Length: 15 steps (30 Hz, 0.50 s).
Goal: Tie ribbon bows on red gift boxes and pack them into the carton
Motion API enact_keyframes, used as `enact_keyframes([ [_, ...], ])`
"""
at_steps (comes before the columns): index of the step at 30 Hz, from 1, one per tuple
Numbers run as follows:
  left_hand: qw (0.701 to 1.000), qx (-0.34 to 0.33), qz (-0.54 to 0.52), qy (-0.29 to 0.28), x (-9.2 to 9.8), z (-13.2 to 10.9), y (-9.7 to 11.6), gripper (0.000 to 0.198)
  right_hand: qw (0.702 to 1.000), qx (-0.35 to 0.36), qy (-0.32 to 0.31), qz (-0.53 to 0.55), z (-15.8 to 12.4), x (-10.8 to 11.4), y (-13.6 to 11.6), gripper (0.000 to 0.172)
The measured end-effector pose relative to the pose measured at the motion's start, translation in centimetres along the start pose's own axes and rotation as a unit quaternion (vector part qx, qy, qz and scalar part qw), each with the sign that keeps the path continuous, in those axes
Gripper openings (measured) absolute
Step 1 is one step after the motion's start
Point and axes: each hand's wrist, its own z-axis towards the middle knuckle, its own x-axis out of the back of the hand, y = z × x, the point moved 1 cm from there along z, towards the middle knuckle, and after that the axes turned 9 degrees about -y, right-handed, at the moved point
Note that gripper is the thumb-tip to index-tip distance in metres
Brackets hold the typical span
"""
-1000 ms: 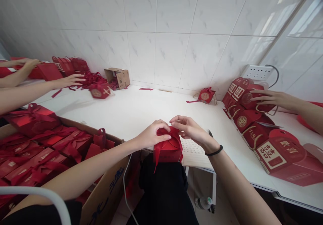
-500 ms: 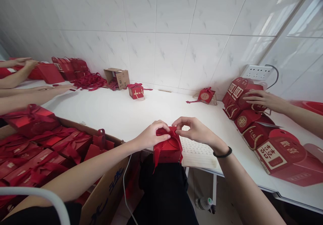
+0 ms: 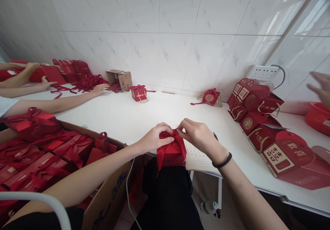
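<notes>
A small red gift box [image 3: 172, 157] rests on my lap at the table's front edge. A red ribbon [image 3: 179, 146] is tied over its top, its tails hanging down the sides. My left hand [image 3: 160, 135] is closed on the ribbon at the left of the bow. From the right, my right hand [image 3: 194, 132] pinches the ribbon between thumb and forefinger. The fingers partly hide the knot. Under my right forearm lies a handwritten notebook [image 3: 199, 158].
At left stands a carton [image 3: 108, 188] full of ribboned red boxes. Red gift boxes [image 3: 286, 161] stack at right, beside a power strip [image 3: 263, 73]. Two small boxes stand near the wall. Co-workers' arms [image 3: 69, 97] reach in at left; another person's blurred hand [image 3: 321, 85] is at far right.
My right hand has turned inward and its fingertips have closed on the ribbon. The co-worker's hand at right has left the stacked boxes. A co-worker's arm at left reaches farther over the table.
</notes>
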Motion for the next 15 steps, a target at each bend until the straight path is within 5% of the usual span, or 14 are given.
enact_keyframes([
  [6, 1.0, 0.009, -0.002, 0.012, 0.0, 0.1, 0.0, 0.012, 0.967, 0.063, 0.017, -0.248, 0.2, -1.1, -0.4, 0.024],
  [10, 1.0, 0.009, 0.01, 0.019, -0.1, 0.1, 0.2, 0.012, 0.964, 0.028, 0.063, -0.258, 0.3, -1.9, -0.3, 0.016],
  [15, 1.0, -0.002, 0.019, 0.021, -0.2, 0.2, 0.3, 0.011, 0.982, -0.024, 0.022, -0.186, -0.1, -1.6, -0.5, 0.013],
])
